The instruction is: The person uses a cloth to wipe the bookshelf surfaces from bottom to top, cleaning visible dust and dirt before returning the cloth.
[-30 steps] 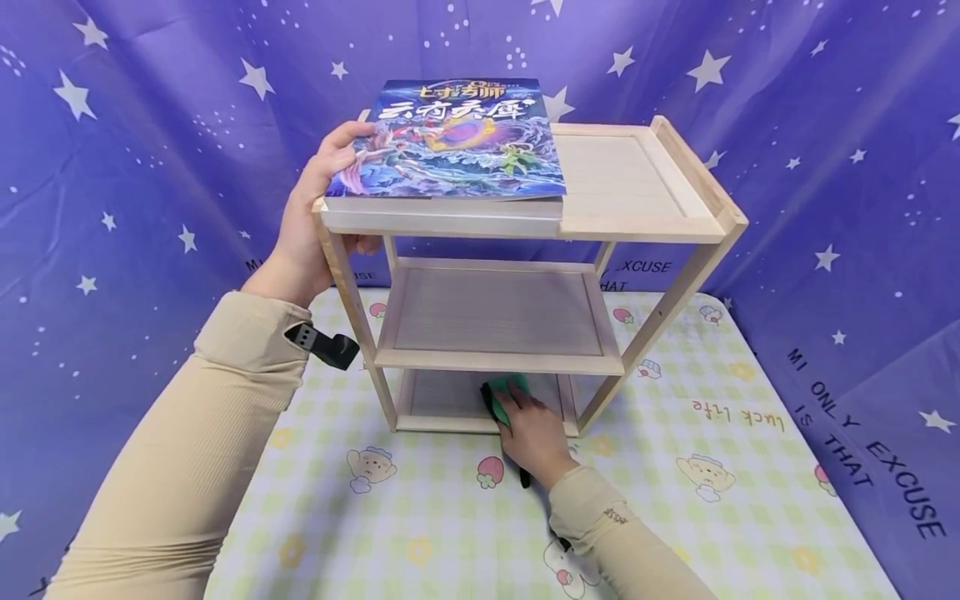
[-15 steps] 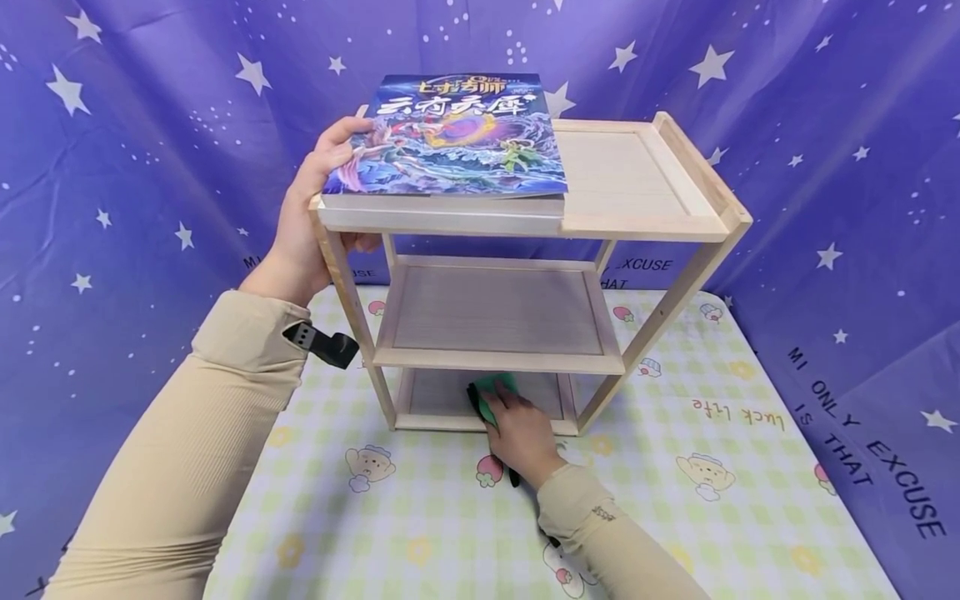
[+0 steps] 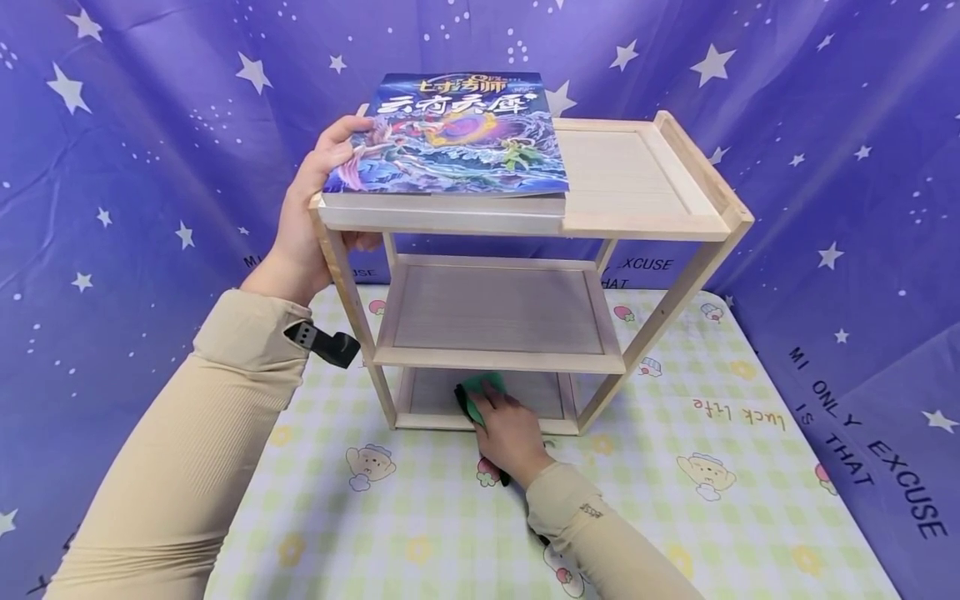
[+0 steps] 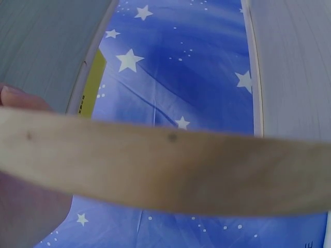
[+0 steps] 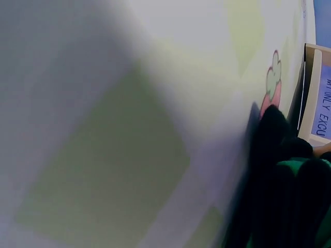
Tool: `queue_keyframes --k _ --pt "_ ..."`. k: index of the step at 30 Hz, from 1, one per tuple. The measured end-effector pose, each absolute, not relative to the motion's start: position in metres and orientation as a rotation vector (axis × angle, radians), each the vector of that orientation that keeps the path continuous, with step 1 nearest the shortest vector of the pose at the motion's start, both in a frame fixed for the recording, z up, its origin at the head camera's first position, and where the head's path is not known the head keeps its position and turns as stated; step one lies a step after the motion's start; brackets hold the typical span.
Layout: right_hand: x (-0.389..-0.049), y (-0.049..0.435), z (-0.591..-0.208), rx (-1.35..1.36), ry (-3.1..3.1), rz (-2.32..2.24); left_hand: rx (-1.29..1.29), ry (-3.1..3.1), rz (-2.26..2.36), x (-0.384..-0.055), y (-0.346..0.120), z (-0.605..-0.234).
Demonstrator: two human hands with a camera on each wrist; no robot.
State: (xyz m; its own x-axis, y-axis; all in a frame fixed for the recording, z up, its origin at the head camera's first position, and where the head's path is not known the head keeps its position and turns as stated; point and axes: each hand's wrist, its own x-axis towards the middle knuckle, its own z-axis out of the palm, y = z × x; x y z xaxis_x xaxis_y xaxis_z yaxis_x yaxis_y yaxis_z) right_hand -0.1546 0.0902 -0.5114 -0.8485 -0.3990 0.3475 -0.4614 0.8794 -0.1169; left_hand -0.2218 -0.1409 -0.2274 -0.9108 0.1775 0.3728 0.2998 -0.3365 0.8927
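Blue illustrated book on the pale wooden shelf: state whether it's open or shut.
Shut: the book lies front cover up on the shelf, its pale page edges together beneath.

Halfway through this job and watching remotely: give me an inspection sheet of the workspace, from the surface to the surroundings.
Surface: checked tablecloth with printed fruit, flowers and cartoon animals.
Job's things: three-tier wooden rack standing on it; book lying cover up on the top tier's left part; green-and-black cloth at the bottom tier.
Clutter: nothing seen, apart from an unidentified yellow edge showing past a shelf in the left wrist view.
Hands: left hand grips the rack's upper left end; right hand holds the cloth.
Cables: nothing seen; a black strap sticks out at the left cuff.
Surroundings: purple star-printed curtain behind and at both sides.
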Motion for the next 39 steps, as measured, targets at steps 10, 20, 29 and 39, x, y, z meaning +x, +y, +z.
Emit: queue_keyframes --k 10,20,29,39 --pt "-0.156 0.078 -0.509 0.698 -2.748 0.268 -0.637 -1.783 -2.413 -0.222 -0.140 -0.227" --pt "-0.160 0.067 -0.509 0.758 -2.747 0.188 -0.628 -1.774 -2.411 -0.222 -0.140 -0.226" --pt "-0.159 0.055 -0.509 0.772 -2.758 0.135 -0.630 -1.777 -2.414 -0.222 -0.140 -0.227" --pt "-0.161 0.043 -0.515 0.816 -2.605 0.109 -0.630 -1.774 -2.413 -0.222 -0.141 -0.227"
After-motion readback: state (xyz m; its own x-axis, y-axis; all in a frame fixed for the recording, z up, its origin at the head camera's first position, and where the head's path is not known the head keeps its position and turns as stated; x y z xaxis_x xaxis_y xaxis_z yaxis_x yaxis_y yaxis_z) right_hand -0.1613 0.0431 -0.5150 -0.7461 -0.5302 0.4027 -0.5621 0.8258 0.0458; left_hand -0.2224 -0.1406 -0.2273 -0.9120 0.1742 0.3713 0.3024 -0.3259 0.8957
